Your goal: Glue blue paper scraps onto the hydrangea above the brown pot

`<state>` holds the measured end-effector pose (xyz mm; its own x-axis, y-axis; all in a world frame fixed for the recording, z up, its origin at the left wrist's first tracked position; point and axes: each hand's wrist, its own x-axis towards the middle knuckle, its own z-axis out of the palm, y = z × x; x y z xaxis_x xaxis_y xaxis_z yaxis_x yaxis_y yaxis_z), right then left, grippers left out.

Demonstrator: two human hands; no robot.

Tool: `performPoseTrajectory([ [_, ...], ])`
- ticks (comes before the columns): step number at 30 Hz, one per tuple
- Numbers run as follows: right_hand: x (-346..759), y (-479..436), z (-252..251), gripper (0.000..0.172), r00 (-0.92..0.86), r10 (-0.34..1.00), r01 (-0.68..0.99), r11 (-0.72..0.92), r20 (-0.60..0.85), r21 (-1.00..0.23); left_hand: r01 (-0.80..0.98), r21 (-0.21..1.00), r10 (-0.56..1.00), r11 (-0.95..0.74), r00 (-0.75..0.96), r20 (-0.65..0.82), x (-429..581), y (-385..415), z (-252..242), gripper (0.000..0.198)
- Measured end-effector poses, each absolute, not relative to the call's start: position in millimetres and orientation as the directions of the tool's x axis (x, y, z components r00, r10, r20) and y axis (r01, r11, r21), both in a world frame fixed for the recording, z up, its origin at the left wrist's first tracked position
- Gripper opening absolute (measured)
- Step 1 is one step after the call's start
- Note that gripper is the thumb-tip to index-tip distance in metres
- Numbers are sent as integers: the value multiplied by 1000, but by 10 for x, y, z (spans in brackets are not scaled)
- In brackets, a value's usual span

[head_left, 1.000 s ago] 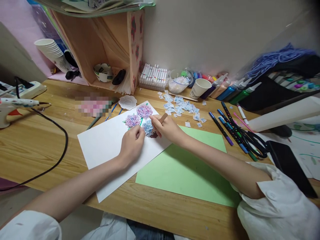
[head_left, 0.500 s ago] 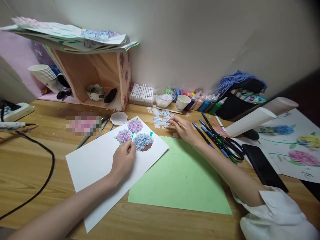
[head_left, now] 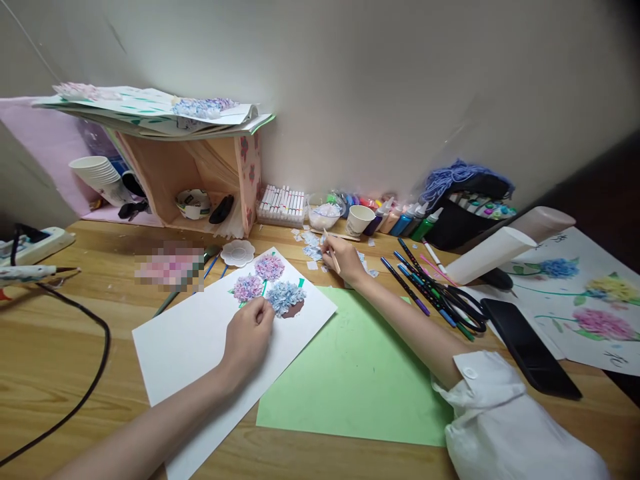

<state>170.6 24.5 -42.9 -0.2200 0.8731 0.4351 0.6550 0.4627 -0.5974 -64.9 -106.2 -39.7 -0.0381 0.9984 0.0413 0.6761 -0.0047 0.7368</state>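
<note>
My left hand rests, fingers curled into a fist, on a sheet of white paper; whatever is in it, if anything, is hidden. Just beyond it on the sheet are a pink-purple paper flower, another purple-pink one and a blue one with a bare brown patch at its lower edge. My right hand pinches a thin wooden stick above small pale-blue paper squares scattered on the table.
Green paper lies partly under the white sheet. Pens, scissors and a black phone are on the right. Behind stand a paper cup, paint bottles and a marker box. A glue gun sits left.
My right hand has drawn back slightly leftward over the paper squares, and its stick now points more upright. The left fist keeps its place on the sheet. The camera view has tilted up slightly.
</note>
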Motion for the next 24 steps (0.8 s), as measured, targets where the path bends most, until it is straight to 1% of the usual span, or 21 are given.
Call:
performPoseTrajectory([
  [3, 1721, 154, -365, 4, -110, 894, 633, 399, 434, -663, 670, 742, 999, -3, -30, 31, -645, -1060, -399, 28],
  [4, 1727, 116, -341, 5, -62, 911, 609, 358, 408, -708, 667, 745, 999, -3, -28, 29, -645, -1060, -400, 28],
  [5, 1731, 74, -315, 9, -16, 932, 562, 307, 361, -768, 661, 750, 999, -4, -27, 29, -644, -1060, -401, 28],
  [7, 1728, -28, -266, 16, 39, 974, 417, 188, 224, -889, 642, 767, 999, -16, -24, 41, -643, -1062, -397, 30],
  [9, 1704, -160, -226, 21, 8, 996, 246, 87, 92, -965, 605, 795, 998, -52, 0, 65, -640, -1067, -381, 31],
  [11, 1653, -321, -203, 23, -91, 996, 119, 20, 9, -993, 564, 818, 993, -114, 47, 107, -632, -1077, -355, 29],
  [13, 1584, -495, -202, 25, -195, 979, 42, -47, -54, -998, 543, 818, 982, -187, 99, 158, -619, -1089, -331, 23],
  [16, 1475, -718, -236, 25, -303, 947, 29, -98, -102, -995, 529, 801, 959, -279, 190, 208, -596, -1114, -315, 18],
  [19, 1393, -848, -288, 25, -366, 924, 23, -111, -112, -994, 499, 808, 944, -312, 260, 204, -576, -1143, -320, 17],
  [21, 1362, -889, -307, 25, -389, 916, 28, -93, -97, -995, 494, 816, 945, -300, 272, 183, -565, -1164, -320, 18],
  [24, 1344, -918, -297, 22, -354, 935, 90, 9, -24, -996, 527, 815, 961, -242, 249, 124, -558, -1192, -313, 18],
])
